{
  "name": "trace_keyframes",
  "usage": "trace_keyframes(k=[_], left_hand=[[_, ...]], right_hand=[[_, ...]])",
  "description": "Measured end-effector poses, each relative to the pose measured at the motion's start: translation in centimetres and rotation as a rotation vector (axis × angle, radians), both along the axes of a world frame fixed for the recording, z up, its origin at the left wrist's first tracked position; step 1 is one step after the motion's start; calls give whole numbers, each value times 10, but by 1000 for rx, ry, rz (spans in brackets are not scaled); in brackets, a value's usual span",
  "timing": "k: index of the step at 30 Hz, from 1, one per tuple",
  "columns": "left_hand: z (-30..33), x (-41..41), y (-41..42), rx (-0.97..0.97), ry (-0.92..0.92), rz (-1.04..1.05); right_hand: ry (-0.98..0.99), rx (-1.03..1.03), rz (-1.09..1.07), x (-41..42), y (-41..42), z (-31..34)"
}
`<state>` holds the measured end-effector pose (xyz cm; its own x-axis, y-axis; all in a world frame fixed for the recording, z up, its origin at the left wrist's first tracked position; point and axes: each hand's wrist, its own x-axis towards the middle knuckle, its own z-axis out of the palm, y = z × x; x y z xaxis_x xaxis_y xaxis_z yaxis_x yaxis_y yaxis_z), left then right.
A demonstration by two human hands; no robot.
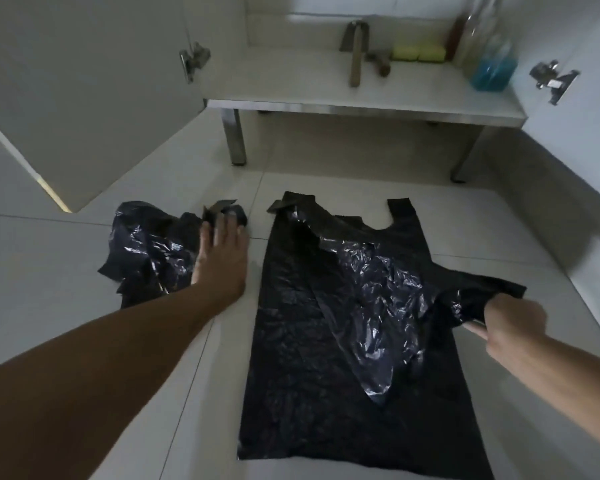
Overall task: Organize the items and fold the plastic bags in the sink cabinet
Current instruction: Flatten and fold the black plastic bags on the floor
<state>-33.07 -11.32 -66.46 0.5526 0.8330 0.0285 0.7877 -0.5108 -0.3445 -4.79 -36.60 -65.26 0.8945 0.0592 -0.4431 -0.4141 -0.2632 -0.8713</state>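
A flattened black plastic carrier bag (pixel 312 341) is spread on pale floor tiles (pixel 66 271) at frame centre; its right corner is pinched by the right hand (pixel 510 327). Further left, a crumpled black plastic bag (pixel 146 244) is touched by the left hand (pixel 222 258), fingers extended.

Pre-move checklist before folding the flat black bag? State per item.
1. Flat bag spread on the floor: ok.
2. Its surface smooth: not ok, a crinkled flap lies across the upper right.
3. Right hand grips the bag's right edge: ok.
4. Left hand free for the fold: not ok, it rests on the crumpled bag.
5. Crumpled bag clear of the flat one: ok, bare tile between them.
6. Handles aligned: cannot tell.
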Motion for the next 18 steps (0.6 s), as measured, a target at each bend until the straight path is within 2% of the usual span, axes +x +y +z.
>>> trace_keyframes(k=[2,3,5,7,10,12,16,18], left_hand=[[-11,17,-23,-196,-99,-153],[-18,28,-45,-369,-222,-182],[-37,51,-83,-670,-465,-13],[-50,73,-105,-876,-671,292],[-53,104,-121,-898,-806,637],[-52,111,-119,-840,-792,745],[-67,103,-109,-740,-625,613],[-72,99,-108,-739,-646,583]], right_hand=[[56,-21,35,-1,-14,0],[66,-28,69,-1,-19,0],[90,-31,137,6,-31,-2],[141,-32,184,10,-38,-5],[235,-49,248,8,-46,-7],[287,-49,320,8,-49,-9],[311,-32,373,16,-47,-9],[257,-57,355,20,-43,-8]])
